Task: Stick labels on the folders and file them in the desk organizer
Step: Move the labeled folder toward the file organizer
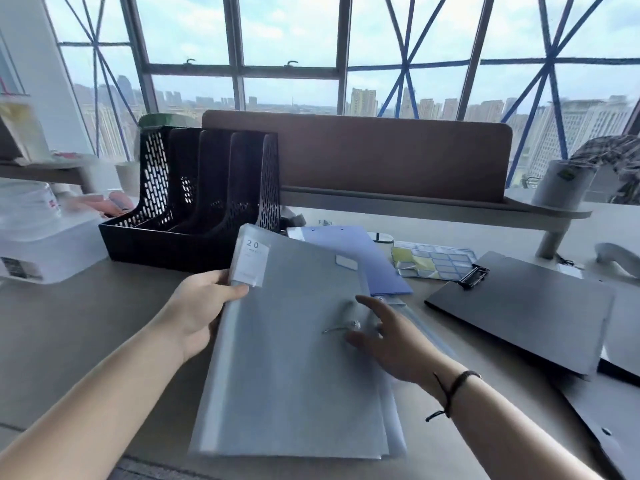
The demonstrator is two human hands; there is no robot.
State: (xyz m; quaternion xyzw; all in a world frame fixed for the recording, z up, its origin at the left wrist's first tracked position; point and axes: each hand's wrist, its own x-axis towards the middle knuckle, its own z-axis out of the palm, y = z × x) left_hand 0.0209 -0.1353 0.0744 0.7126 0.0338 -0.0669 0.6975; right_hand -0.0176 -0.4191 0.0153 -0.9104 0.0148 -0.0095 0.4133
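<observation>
A translucent grey folder [294, 344] is held low in the middle of the desk [86, 327], its spine pointing toward 11 o'clock and its far end raised off the surface; a small white label [344, 262] is seen stuck near its far edge, and a printed tag reading "20" sits on the spine; more clear sleeves are glimpsed beneath its near right corner. The spine is gripped by the left hand [199, 306], thumb laid on top and fingers wrapped under; the right hand [388, 341] is spread loose over the cover at 3 o'clock of the folder's middle, fingers relaxed and blurred, whether touching cannot be told. At 11 o'clock the black mesh desk organizer [204, 199] stands with its slots unfilled. A blue folder [360, 258] lies flat at 1 o'clock, partly covered by the grey one; just beyond it at 2 o'clock a sheet of labels [433, 259] is laid; a black clipboard [526, 306] rests at 3 o'clock. A white box [41, 244] is placed at 9 o'clock.
</observation>
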